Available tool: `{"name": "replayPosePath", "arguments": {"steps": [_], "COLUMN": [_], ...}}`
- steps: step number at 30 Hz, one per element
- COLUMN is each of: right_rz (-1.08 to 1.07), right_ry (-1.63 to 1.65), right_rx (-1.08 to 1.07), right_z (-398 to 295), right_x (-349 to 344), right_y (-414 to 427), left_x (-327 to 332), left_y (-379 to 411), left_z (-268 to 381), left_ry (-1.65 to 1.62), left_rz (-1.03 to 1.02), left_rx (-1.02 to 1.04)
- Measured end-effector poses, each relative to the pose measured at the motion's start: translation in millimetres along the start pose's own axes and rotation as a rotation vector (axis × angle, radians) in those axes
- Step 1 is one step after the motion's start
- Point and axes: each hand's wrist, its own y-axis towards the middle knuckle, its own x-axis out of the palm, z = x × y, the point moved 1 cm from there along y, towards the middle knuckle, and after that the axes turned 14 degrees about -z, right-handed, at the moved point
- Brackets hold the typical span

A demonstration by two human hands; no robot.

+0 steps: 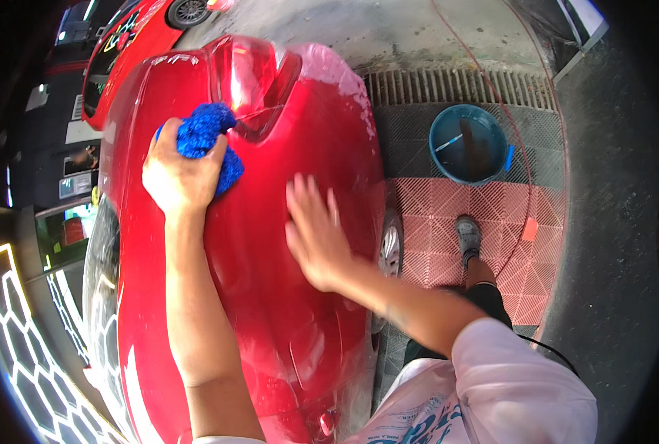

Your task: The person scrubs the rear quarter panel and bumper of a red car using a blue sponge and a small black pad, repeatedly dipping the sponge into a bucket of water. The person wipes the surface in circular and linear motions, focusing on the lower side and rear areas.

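My left hand (pixel 177 180) grips a bunched blue microfiber cloth (pixel 204 130). The cloth lies against the glossy red rear body panel (pixel 246 233) of a car, beside the tail light (pixel 252 77). My right hand (pixel 319 238) holds nothing; its fingers are spread over the rear fender, slightly blurred. Whether that palm touches the paint, I cannot tell. Past the tail light, a pale pink, patchy area (pixel 329 64) covers the corner of the bumper. Below the fender shows part of a wheel (pixel 391 244). Near the bottom is the fuel door (pixel 307 355).
A teal basin (pixel 435 158) of dark water stands on the floor to the right, with a slim blue-and-white tool (pixel 449 142) in it. A thin red hose (pixel 521 144) runs past it. Beyond are a drain grate (pixel 418 86) and another red car (pixel 154 33).
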Motion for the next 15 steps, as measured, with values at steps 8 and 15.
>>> {"name": "replayPosePath", "arguments": {"steps": [8,15], "right_rz": [0.001,0.098], "right_ry": [0.097,-0.01], "right_rx": [-0.03,-0.065], "right_z": [-58,-49], "right_x": [55,27], "right_y": [-80,-21], "left_x": [-84,-96], "left_y": [-124,-170], "left_z": [-63,-75], "left_ry": [0.171,0.145], "left_rz": [-0.139,-0.048], "left_rx": [0.177,0.162]}}
